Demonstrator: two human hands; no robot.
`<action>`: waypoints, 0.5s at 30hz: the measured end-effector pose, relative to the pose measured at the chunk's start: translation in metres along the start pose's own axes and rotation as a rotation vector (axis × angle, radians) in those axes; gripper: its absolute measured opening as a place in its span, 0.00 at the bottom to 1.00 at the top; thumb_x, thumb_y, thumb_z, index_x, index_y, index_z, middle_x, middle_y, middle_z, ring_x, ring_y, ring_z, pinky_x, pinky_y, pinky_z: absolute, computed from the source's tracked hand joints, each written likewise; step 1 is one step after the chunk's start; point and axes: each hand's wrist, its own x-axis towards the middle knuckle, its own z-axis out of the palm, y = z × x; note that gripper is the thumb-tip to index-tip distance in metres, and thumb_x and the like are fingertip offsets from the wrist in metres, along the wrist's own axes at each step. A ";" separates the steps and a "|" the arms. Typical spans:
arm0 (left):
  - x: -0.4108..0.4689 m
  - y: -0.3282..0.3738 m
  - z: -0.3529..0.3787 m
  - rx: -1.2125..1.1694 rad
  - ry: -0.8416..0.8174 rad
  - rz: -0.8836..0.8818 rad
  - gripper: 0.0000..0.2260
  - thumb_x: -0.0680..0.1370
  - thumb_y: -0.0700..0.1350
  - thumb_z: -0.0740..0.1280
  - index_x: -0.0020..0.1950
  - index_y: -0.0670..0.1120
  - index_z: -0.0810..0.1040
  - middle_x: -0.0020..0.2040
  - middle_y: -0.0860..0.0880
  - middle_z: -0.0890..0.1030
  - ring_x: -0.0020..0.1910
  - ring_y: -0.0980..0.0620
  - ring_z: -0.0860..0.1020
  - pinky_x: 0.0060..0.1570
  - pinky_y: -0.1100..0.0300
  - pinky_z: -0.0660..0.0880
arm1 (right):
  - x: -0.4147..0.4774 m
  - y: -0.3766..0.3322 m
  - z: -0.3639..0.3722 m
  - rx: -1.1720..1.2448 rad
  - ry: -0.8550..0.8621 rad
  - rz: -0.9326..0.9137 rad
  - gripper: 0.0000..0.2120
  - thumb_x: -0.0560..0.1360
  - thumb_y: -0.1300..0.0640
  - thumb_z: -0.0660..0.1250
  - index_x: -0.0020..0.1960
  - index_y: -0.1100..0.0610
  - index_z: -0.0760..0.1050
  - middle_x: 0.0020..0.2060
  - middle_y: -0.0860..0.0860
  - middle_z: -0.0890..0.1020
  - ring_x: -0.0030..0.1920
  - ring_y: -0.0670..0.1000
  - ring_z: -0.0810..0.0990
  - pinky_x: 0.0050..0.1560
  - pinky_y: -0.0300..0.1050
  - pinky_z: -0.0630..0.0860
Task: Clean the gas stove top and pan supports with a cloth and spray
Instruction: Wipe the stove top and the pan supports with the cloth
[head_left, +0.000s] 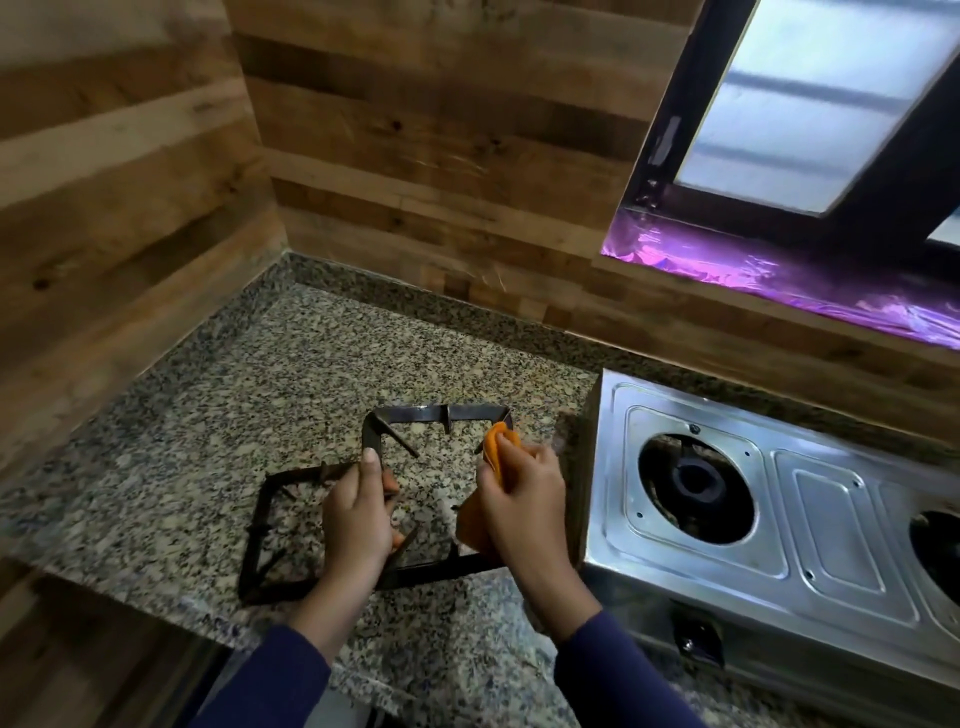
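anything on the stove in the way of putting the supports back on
Nothing visible does. The stove top is bare around the near burner; the second burner is cut off at the frame edge. The right support, held by the left hand, and the left support lie on the counter beside it.

This is a home kitchen. A steel gas stove (810, 519) with a bare burner (696, 480) stands on a speckled granite counter (208, 405) in a corner. Two pan supports (441, 413) lie on the counter beside it. The walls (415, 130) have a wood-plank pattern. A dark-framed window (810, 104) is above the stove, with shiny purple foil (779, 280) on its sill.
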 end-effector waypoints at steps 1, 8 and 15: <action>-0.001 -0.002 0.000 0.004 0.000 0.001 0.22 0.82 0.58 0.53 0.37 0.44 0.71 0.35 0.39 0.76 0.25 0.43 0.73 0.24 0.70 0.73 | 0.000 0.001 -0.004 0.037 0.013 0.014 0.16 0.76 0.56 0.70 0.64 0.53 0.79 0.49 0.48 0.76 0.48 0.43 0.75 0.58 0.45 0.75; -0.008 0.012 0.006 0.039 -0.079 0.075 0.21 0.82 0.56 0.54 0.37 0.44 0.73 0.33 0.43 0.75 0.26 0.46 0.74 0.23 0.63 0.73 | 0.030 -0.029 -0.017 0.086 0.082 -0.123 0.19 0.78 0.54 0.68 0.69 0.55 0.75 0.56 0.47 0.73 0.55 0.41 0.73 0.60 0.25 0.66; -0.002 0.016 0.007 0.095 -0.054 0.118 0.21 0.82 0.58 0.53 0.38 0.47 0.74 0.33 0.42 0.77 0.32 0.39 0.79 0.30 0.47 0.76 | 0.001 -0.018 -0.008 -0.007 -0.066 -0.101 0.16 0.80 0.52 0.66 0.64 0.57 0.79 0.49 0.46 0.72 0.48 0.36 0.71 0.47 0.20 0.66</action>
